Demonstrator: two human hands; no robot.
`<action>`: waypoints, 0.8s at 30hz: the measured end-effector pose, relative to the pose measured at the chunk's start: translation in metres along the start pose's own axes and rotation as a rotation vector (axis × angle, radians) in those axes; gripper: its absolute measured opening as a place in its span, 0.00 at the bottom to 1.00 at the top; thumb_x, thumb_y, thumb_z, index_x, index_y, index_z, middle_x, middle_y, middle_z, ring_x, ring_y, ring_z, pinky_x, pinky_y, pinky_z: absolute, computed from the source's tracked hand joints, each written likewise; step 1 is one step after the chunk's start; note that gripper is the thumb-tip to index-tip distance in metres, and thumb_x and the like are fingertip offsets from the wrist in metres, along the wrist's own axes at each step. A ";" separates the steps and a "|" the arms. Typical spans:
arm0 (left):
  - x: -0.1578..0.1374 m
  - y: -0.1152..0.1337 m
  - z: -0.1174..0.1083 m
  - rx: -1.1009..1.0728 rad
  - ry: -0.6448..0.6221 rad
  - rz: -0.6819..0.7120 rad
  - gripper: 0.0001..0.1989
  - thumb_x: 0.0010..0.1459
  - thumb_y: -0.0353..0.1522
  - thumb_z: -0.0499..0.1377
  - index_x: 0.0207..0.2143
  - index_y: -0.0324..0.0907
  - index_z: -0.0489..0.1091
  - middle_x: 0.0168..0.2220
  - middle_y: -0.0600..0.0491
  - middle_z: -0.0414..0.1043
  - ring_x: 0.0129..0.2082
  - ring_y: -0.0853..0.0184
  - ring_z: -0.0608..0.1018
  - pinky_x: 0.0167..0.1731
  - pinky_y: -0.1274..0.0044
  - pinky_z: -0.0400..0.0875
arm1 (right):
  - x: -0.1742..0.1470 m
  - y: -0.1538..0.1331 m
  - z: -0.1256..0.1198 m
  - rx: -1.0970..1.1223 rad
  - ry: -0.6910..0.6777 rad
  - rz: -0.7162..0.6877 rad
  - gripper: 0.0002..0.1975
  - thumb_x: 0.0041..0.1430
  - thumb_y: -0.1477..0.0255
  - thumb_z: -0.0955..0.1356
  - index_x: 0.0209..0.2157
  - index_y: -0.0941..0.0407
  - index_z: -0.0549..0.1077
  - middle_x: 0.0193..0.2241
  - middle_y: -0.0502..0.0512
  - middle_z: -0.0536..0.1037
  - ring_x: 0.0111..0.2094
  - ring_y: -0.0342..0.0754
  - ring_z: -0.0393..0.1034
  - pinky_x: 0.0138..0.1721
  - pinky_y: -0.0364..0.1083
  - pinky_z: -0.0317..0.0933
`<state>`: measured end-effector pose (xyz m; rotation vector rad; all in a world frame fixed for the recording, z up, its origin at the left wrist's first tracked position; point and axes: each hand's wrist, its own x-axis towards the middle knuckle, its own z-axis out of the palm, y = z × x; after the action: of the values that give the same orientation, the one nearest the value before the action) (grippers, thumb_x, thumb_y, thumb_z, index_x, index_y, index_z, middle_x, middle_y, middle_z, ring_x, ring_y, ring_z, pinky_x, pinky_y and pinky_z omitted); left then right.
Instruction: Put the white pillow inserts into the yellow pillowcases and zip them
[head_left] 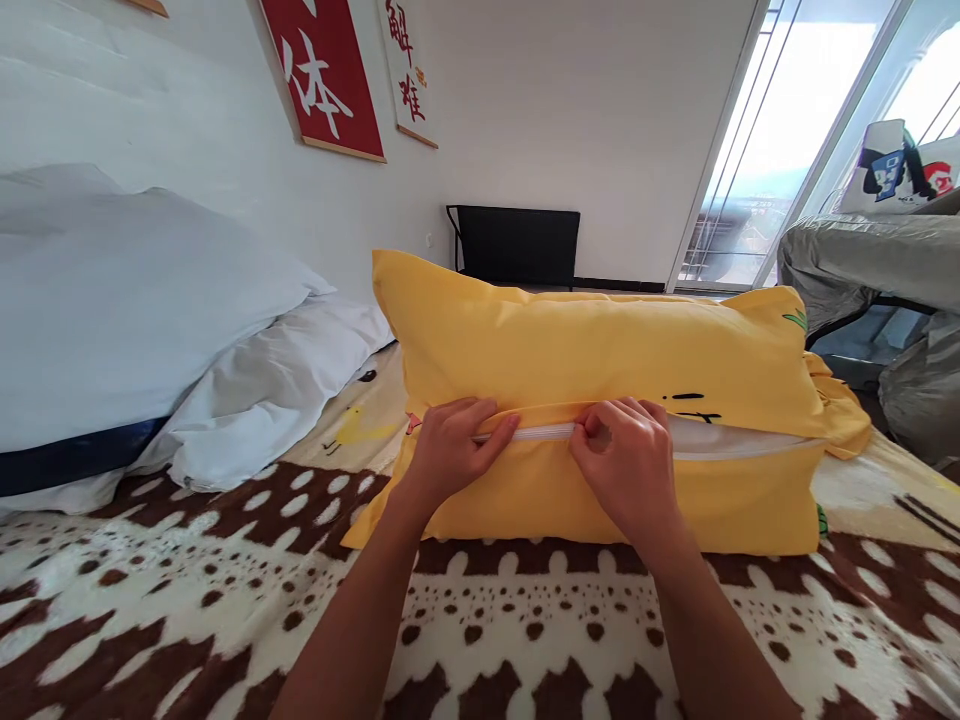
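Note:
A yellow pillowcase [517, 345] with a pillow inside stands on its long side on the bed. A white zipper [547, 432] runs along its facing side. My left hand [454, 445] is closed on the fabric along the zipper's left part, with the thumb against the zipper edge. My right hand [626, 445] pinches the zipper near its middle; the slider itself is hidden by the fingers. Left of that pinch the white tape lies together. To the right the slit gapes, and the white inner pillow [720, 438] shows through it.
White pillows [150, 310] lie at the left against the wall. A brown and cream patterned blanket [525, 620] covers the bed. Behind stand a black panel [517, 245] and a window [780, 130]. Grey plastic-wrapped items [885, 255] are at the right.

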<state>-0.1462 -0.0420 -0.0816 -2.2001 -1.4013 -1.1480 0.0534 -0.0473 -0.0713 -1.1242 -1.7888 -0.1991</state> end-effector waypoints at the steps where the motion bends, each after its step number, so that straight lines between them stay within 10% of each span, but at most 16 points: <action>1: 0.000 0.001 -0.001 0.000 0.001 0.002 0.19 0.59 0.37 0.53 0.19 0.41 0.50 0.16 0.59 0.51 0.18 0.74 0.59 0.22 0.79 0.52 | 0.000 0.001 0.000 0.000 -0.002 0.003 0.10 0.49 0.78 0.63 0.18 0.55 0.60 0.18 0.46 0.69 0.25 0.43 0.63 0.41 0.47 0.53; 24: 0.002 -0.004 0.002 -0.013 -0.029 0.022 0.21 0.62 0.36 0.51 0.17 0.41 0.49 0.16 0.59 0.49 0.17 0.74 0.55 0.22 0.78 0.51 | 0.005 0.023 -0.016 -0.056 -0.065 0.110 0.09 0.48 0.76 0.63 0.17 0.54 0.60 0.19 0.46 0.70 0.24 0.44 0.64 0.40 0.48 0.55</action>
<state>-0.1482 -0.0378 -0.0818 -2.2440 -1.3815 -1.1249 0.0811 -0.0406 -0.0672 -1.2776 -1.7827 -0.1487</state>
